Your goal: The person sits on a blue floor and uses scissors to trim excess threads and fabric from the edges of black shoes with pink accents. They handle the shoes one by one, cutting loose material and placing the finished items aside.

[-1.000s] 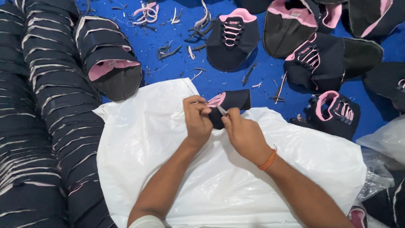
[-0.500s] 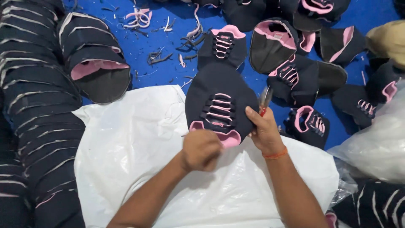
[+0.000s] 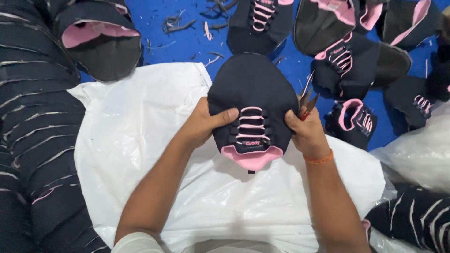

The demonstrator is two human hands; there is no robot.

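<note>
So both hands were on one shoe upper [image 3: 255, 100], dark with a pink collar and pink laces, held flat over the white plastic sheet [image 3: 140, 140]. Left hand [image 3: 201, 124] was closed on the upper's left edge, thumb lying across the laces. Right hand [image 3: 304, 133] pinched the right edge and also had small snips [image 3: 307, 100] tucked in the fingers, blades poking up past the upper. Looked to me like the checking-over bit, turning the piece face up to look for stray threads. Next move would probably need the right hand to free the snips while the left kept the upper steady.

The sheet lay on a blue surface [image 3: 187, 42] littered with trimmings [image 3: 176, 23]. More uppers [image 3: 349, 61] sat beyond and right of the sheet, and a stacked row of dark pieces [image 3: 33, 117] ran along its left side.
</note>
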